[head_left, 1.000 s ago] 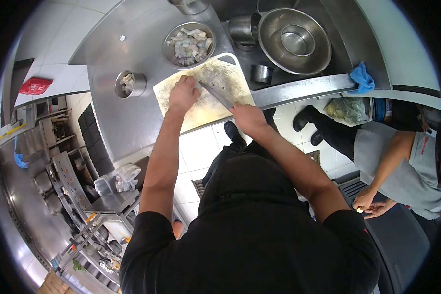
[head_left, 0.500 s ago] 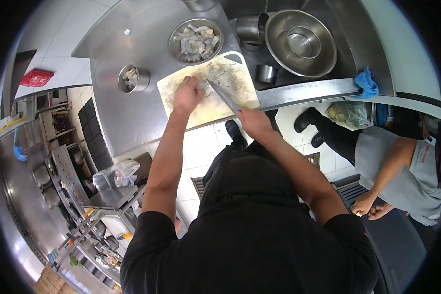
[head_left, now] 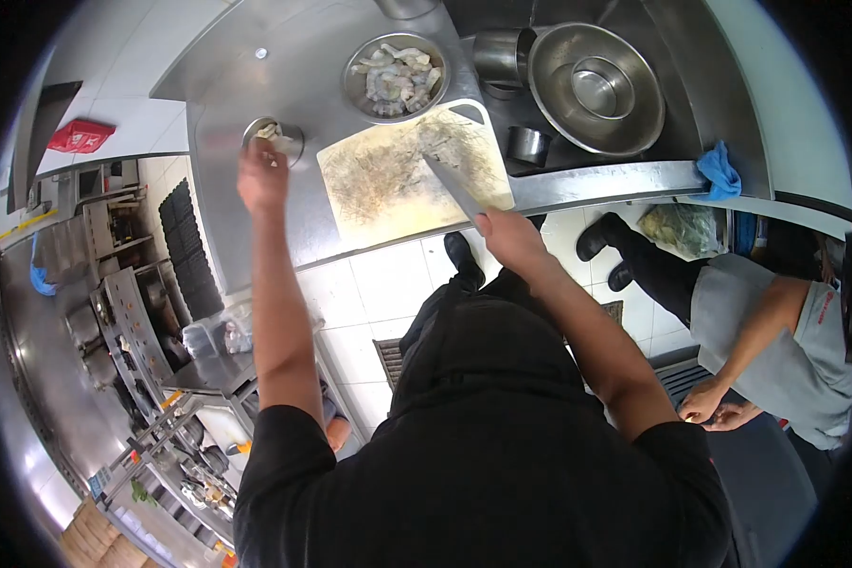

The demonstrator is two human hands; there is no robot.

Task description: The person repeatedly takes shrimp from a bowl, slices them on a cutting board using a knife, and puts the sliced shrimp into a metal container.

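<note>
My left hand (head_left: 262,178) is over the near rim of a small steel pot (head_left: 291,144) on the counter's left side. Motion smears its fingers, so their grip does not show; pale pieces (head_left: 268,131) lie in the pot beside them. A knife (head_left: 452,188) is gripped in my right hand (head_left: 513,239), its blade slanting up and left across the worn white cutting board (head_left: 369,189). Behind the board stands a steel bowl (head_left: 348,95) heaped with what look like raw, greyish peeled shrimp (head_left: 398,78).
Right of the board, a sunken steel basin holds a large bowl (head_left: 646,118), a steel pot (head_left: 498,57) and a small cup (head_left: 528,146). A blue cloth (head_left: 719,172) hangs over the ledge. Another person in a grey shirt (head_left: 753,336) is at my right.
My left hand has moved left from the cutting board to the small pot, along with the piece it had on the board. The knife stays over the board in my right hand.
</note>
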